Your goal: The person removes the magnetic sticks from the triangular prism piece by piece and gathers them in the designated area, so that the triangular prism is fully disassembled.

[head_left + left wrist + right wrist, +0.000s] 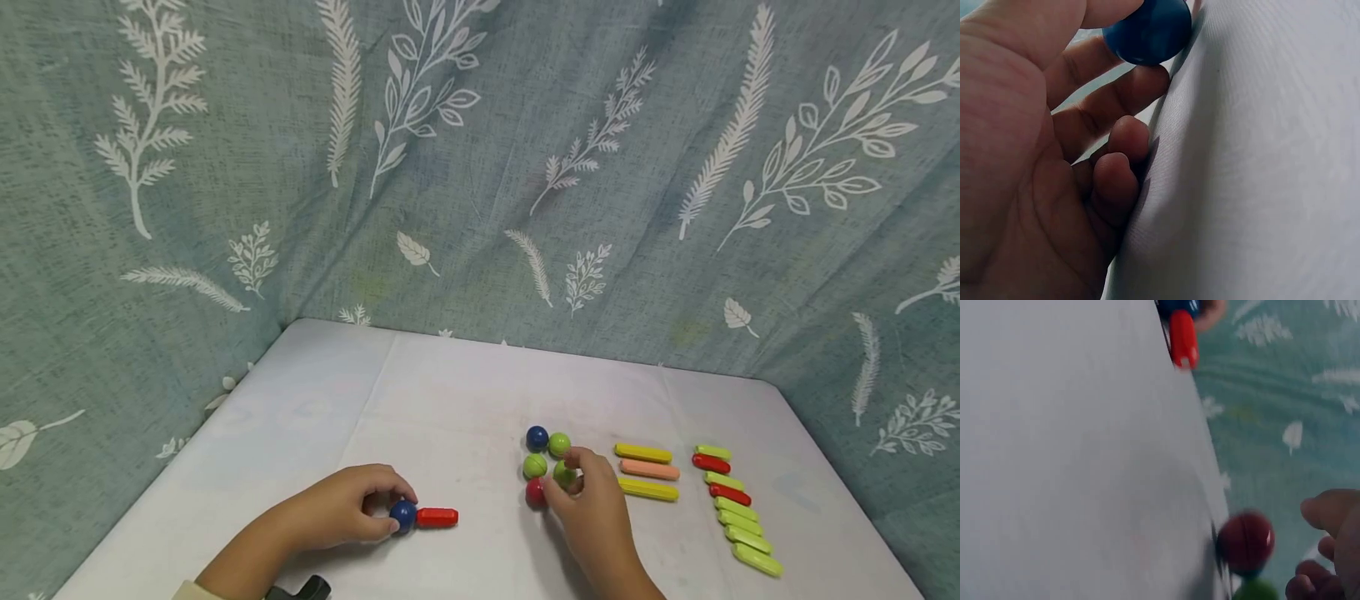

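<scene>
My left hand [347,505] pinches a blue ball [403,517] between thumb and fingers, low over the white table. A short red stick [437,518] points right from that ball and meets its side; the right wrist view shows the red stick [1183,339] too. My right hand [597,510] hovers by a cluster of balls, thumb and index finger spread around a green ball [564,474]. Beside the thumb sits a red ball [536,492]. In the right wrist view, a gap separates the fingers from the red ball [1246,540].
Another blue ball [537,438] and two green balls [559,444] complete the cluster. Longer yellow and orange sticks [649,470] lie to its right. Farther right is a column of short green and red sticks [742,527]. A black object [311,588] shows near my left wrist.
</scene>
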A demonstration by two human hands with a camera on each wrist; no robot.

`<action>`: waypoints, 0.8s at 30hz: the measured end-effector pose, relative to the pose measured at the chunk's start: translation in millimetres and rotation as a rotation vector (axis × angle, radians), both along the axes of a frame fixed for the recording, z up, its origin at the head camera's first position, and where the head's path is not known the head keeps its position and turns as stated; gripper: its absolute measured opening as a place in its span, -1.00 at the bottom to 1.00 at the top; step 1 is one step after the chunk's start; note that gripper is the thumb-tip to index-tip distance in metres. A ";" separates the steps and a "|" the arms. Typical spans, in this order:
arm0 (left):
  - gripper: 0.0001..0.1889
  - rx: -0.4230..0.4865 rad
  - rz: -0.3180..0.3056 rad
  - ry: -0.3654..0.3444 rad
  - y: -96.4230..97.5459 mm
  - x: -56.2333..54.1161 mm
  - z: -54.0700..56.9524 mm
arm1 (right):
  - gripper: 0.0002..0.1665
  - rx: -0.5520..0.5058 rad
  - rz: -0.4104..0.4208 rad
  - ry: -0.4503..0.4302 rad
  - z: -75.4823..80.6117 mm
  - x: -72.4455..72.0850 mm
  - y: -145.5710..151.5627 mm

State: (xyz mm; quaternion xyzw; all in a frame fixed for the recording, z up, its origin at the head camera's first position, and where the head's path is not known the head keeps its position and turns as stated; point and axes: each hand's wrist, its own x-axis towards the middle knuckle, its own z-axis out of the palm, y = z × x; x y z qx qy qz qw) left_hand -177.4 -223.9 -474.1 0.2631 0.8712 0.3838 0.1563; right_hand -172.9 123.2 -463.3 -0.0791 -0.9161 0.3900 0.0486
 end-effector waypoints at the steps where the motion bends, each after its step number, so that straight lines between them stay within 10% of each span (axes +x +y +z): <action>1: -0.74 0.003 -0.002 0.000 -0.1 0.1 0.1 | -0.52 -0.004 0.044 0.014 0.9 4.0 -5.4; 11: -0.72 0.029 -0.001 -0.036 1.2 -0.9 1.1 | -0.43 -0.022 0.529 -0.248 2.4 19.6 -45.1; 24: -0.71 0.055 -0.024 -0.027 -0.6 -1.1 -0.8 | -0.68 -0.086 0.622 -0.176 -6.5 15.2 -66.3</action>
